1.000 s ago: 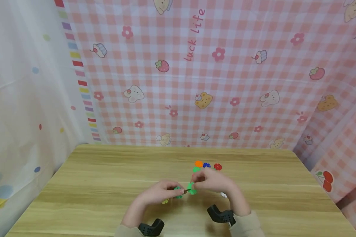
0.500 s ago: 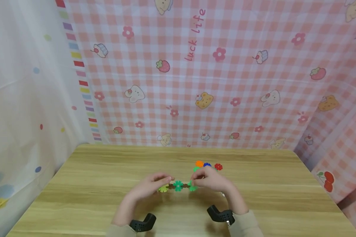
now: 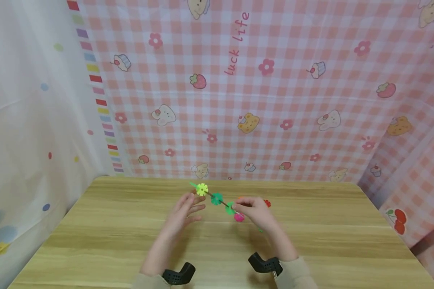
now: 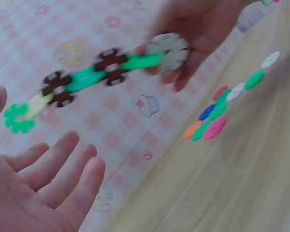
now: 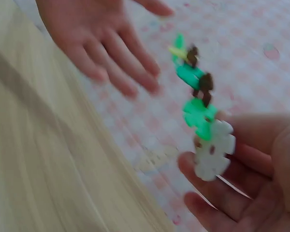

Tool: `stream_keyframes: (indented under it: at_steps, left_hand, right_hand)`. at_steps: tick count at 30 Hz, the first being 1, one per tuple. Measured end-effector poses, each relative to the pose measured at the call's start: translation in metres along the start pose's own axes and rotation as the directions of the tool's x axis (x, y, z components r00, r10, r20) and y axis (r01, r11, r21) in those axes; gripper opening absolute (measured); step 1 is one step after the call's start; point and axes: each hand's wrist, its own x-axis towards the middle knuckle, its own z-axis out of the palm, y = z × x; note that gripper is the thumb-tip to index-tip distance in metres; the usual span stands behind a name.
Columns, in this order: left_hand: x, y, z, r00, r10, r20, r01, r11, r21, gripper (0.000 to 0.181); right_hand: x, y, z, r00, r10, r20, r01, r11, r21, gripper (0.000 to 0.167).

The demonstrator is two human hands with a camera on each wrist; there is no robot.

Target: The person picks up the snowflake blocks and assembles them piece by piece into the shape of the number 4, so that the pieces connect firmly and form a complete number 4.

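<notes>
A chain of snowflake discs [image 3: 217, 198] is raised above the table, slanting up to the left in the head view. In the left wrist view it runs from a green disc [image 4: 19, 118] through yellow, brown, teal, brown and green to a white disc [image 4: 171, 52]. My right hand [image 3: 255, 212] pinches the chain at the white end, clearest in the right wrist view at the white disc [image 5: 213, 152]. My left hand [image 3: 182, 213] is spread beside the far end, fingers straight, holding nothing; whether it touches the chain is unclear.
On the wooden table [image 3: 112, 224] lies a joined group of discs, with a pink disc [image 4: 215, 128], an orange disc [image 4: 192, 129], a red disc [image 4: 221, 92], and blue, green and white ones. A checked cloth [image 3: 292, 100] hangs behind the table.
The chain has swung up off the table, its left end rising away from me. My left hand has let go and spread its fingers, while my right keeps its pinch.
</notes>
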Motion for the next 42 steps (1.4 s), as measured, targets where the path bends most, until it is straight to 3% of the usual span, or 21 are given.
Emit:
stream_keyframes:
  at_steps: [5,14,20,27,31,42]
  left_hand:
    - [0.0,-0.004,0.011,1.0,0.006,0.019,-0.007,0.999,0.045,0.057]
    - [-0.003,0.0,0.02,0.999,0.029,-0.022,-0.027,0.997,0.076,0.059]
    - [-0.005,0.004,0.024,0.997,0.049,-0.067,-0.043,0.995,0.088,0.053]
    - [-0.005,0.006,0.03,0.991,0.134,-0.028,-0.131,0.987,0.091,0.052]
    - [-0.007,0.006,0.033,0.991,0.136,-0.017,-0.134,0.988,0.082,0.053]
    - [-0.008,0.005,0.037,0.983,0.173,-0.062,-0.17,0.984,0.057,0.049]
  right_hand:
    - [0.002,-0.006,0.022,0.998,0.006,-0.069,-0.004,1.0,0.023,0.021]
    - [-0.006,-0.019,0.049,0.999,-0.048,-0.007,0.049,0.998,0.038,0.017]
    - [-0.009,-0.022,0.055,0.998,-0.053,0.034,0.05,0.996,0.071,0.018]
    - [-0.01,-0.024,0.06,0.997,-0.047,0.058,0.041,0.995,0.088,0.018]
    - [-0.011,-0.028,0.063,0.997,-0.052,0.065,0.045,0.993,0.109,0.017]
    - [-0.015,-0.033,0.069,0.994,-0.083,0.07,0.074,0.99,0.12,0.017]
